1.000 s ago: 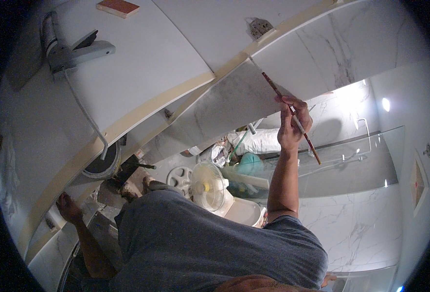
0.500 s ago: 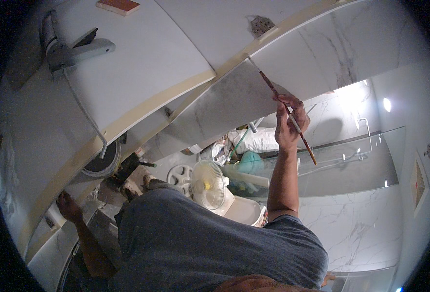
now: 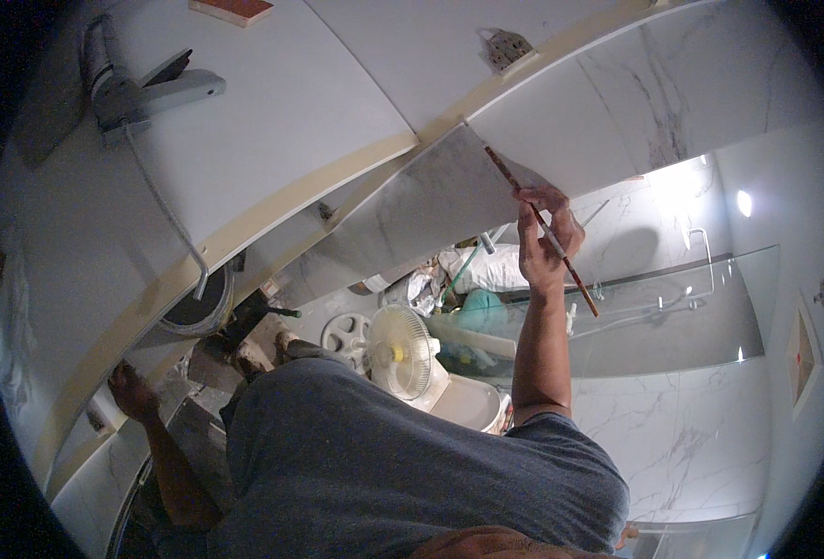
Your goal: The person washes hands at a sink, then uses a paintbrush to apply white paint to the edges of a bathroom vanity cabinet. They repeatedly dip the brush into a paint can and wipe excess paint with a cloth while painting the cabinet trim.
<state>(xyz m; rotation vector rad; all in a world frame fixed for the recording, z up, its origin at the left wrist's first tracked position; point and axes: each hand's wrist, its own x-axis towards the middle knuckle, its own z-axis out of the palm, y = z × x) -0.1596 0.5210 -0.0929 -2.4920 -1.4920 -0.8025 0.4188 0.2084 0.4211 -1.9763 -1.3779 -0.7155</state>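
Right hand (image 3: pixel 550 233), mid-frame, pinched thin stick (image 3: pixel 559 251); any slackening risked skid across marbled panel (image 3: pixel 608 102). Left hand (image 3: pixel 133 395), lower left: grip unclear.

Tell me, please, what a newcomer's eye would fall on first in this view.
Probably the thin reddish-brown stick with a pale band, held slantwise in the right hand, right of centre, its upper end before the grey-veined white panel. Next, perhaps, the grey gun-shaped tool with a long thin rod at the upper left, and the round white wire-caged fan with a yellow hub, just below the middle.
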